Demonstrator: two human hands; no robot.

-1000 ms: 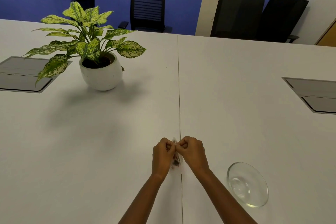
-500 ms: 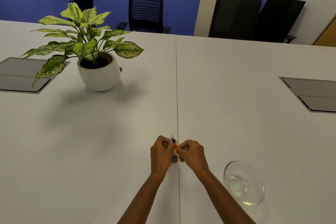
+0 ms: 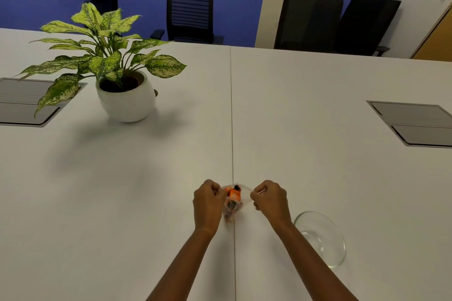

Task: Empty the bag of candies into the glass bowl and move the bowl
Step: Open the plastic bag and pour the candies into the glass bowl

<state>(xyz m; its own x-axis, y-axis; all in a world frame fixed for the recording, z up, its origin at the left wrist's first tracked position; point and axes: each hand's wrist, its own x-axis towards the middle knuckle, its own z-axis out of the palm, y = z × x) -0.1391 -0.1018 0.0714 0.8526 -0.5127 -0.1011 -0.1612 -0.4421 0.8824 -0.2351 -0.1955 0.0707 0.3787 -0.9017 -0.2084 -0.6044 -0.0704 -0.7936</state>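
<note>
A small clear plastic bag of candies (image 3: 233, 201) hangs between my two hands over the table seam, its mouth pulled wide; orange and dark wrapped candies show inside. My left hand (image 3: 208, 200) pinches the bag's left top edge. My right hand (image 3: 270, 199) pinches the right top edge. A clear glass bowl (image 3: 321, 237) stands on the white table to the right of my right forearm, with nothing in it.
A potted plant in a white pot (image 3: 126, 99) stands at the far left. Grey cable hatches are set into the table at the left (image 3: 23, 102) and right (image 3: 415, 123) edges. Black office chairs (image 3: 190, 11) line the far side.
My hands, which were pressed together at the bag's top, have pulled apart sideways. The bag's mouth has opened and the candies inside now show.
</note>
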